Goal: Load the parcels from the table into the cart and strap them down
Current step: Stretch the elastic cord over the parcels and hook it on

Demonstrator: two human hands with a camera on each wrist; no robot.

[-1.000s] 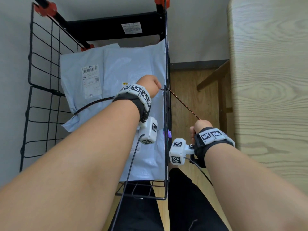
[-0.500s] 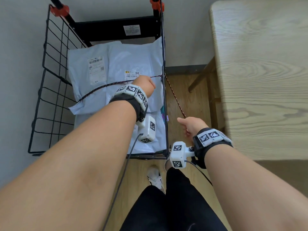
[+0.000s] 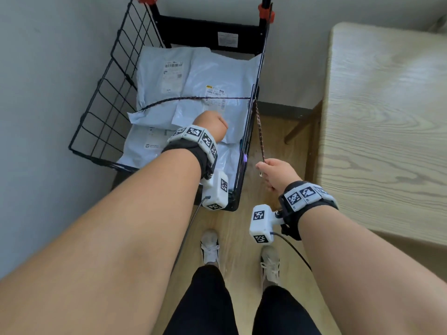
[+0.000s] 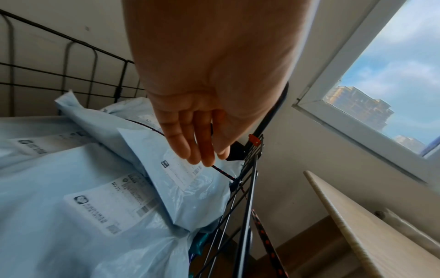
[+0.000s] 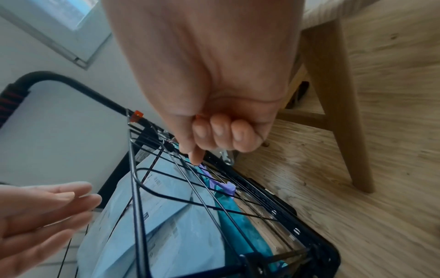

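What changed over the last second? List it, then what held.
The left hand let go of the cord at the cart's right rail and drew back toward the body, fingers now straight above the parcels. The right hand turned but stayed outside the cart. Unchanged: it still grips the cord's free end, the cord still crosses the parcels, and they lie as before.

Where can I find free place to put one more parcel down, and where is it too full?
The table, right of the cart, shows bare wood all over. Bare floor lies between cart and table, but the cord held by the right hand crosses it. Inside the cart, parcels cover the bottom, with the left hand above them.
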